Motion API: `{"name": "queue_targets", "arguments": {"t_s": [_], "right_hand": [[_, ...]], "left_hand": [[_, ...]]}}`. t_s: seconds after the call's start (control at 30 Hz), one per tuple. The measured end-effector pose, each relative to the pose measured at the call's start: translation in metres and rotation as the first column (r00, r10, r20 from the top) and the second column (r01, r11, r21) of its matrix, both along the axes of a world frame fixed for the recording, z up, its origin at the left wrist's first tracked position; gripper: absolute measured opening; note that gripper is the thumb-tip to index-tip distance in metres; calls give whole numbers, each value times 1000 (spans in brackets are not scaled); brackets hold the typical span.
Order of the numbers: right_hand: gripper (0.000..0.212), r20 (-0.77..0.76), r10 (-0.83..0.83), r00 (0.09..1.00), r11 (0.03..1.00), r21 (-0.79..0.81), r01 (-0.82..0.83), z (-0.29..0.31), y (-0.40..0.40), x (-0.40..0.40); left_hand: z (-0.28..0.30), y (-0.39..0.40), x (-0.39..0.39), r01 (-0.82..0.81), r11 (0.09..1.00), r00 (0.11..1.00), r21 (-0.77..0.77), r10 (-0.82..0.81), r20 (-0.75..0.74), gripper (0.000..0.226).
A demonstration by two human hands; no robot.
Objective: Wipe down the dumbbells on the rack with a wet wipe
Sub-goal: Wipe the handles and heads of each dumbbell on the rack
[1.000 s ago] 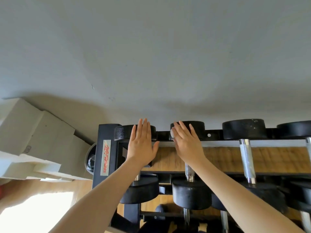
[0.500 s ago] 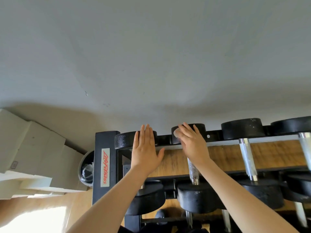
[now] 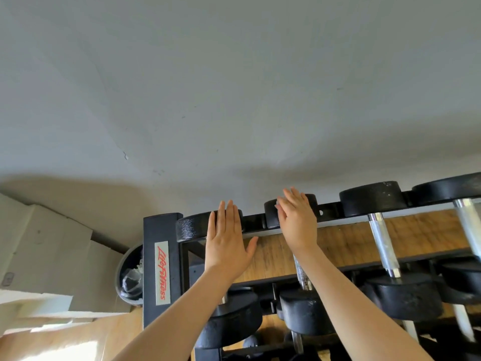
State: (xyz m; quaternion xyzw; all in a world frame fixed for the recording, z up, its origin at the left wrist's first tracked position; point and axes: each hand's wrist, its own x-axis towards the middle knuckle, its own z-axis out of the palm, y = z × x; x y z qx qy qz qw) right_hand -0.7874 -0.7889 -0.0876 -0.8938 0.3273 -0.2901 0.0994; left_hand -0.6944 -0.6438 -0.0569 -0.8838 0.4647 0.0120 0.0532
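Note:
A black rack [image 3: 160, 269] holds several black dumbbells with chrome handles. My left hand [image 3: 227, 246] lies flat with straight fingers over the leftmost dumbbell [image 3: 192, 227], covering its handle. My right hand [image 3: 296, 225] is stretched over the far head of the second dumbbell [image 3: 270, 217], fingers straight; a small pale bit shows at its fingertips, and I cannot tell whether it is a wipe. A third dumbbell [image 3: 382, 246] and a fourth dumbbell [image 3: 466, 204] lie to the right, untouched.
A grey wall [image 3: 234, 87] rises right behind the rack. A round bin [image 3: 128, 277] stands left of the rack's end post, with white boxes [image 3: 46, 256] beyond it. Wooden floor [image 3: 346, 241] shows through the rack, and lower dumbbells sit beneath.
The view has tilted, so the rack sits lower and slants. My right hand has slid a little farther over the second dumbbell's far head. The left hand stays flat on the first one.

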Motion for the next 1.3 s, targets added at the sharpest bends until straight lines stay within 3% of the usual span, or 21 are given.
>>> {"name": "queue_targets", "arguments": {"t_s": [0.13, 0.3, 0.43, 0.5, 0.63, 0.73, 0.8, 0.83, 0.9, 0.97, 1.1, 1.17, 1.3], "right_hand": [[47, -23, 52, 998, 998, -30, -53, -2, 0, -5], [57, -53, -70, 996, 997, 5, 71, -15, 7, -26], [61, -268, 220, 938, 948, -168, -271, -8, 14, -14], [62, -256, 228, 939, 951, -148, -271, -4, 8, -16], [48, 37, -51, 998, 986, 162, 44, -7, 11, -21], [47, 141, -349, 926, 866, 426, 262, -5, 11, -11], [51, 92, -285, 954, 929, 270, 252, -4, 13, -4], [53, 35, -152, 988, 983, 113, 147, -7, 16, -4], [56, -163, 110, 980, 985, -117, -130, -12, 18, -10], [58, -225, 185, 957, 963, -152, -221, -11, 10, -20], [53, 15, -63, 998, 990, 125, 60, -12, 9, -26], [47, 139, -238, 961, 939, 285, 191, -9, 16, -17], [42, 170, -474, 864, 800, 493, 342, -3, 14, -4]], "left_hand": [[1, 1, 1, 25, 1000, 1000, 8, -25, -15, 85], [1, 2, 2, 37, 999, 999, 28, -36, -21, 85], [4, 2, 1, 36, 999, 999, 9, -35, -10, 80], [6, 3, 1, 39, 999, 999, 14, -38, -15, 80], [7, 4, 1, 49, 999, 999, 14, -49, -4, 80], [7, 4, 2, 56, 998, 998, 21, -56, -4, 80], [7, 5, 2, 59, 998, 998, 26, -59, -7, 80], [7, 5, 1, 58, 998, 998, 26, -58, -6, 80], [7, 5, 1, 51, 998, 999, 23, -51, 1, 80], [7, 5, 1, 52, 998, 999, 25, -52, 5, 80], [8, 5, 1, 70, 997, 997, 34, -70, 15, 79], [8, 6, 1, 74, 997, 997, 28, -74, 12, 78], [9, 6, 1, 80, 996, 997, 29, -80, 11, 77]]}}
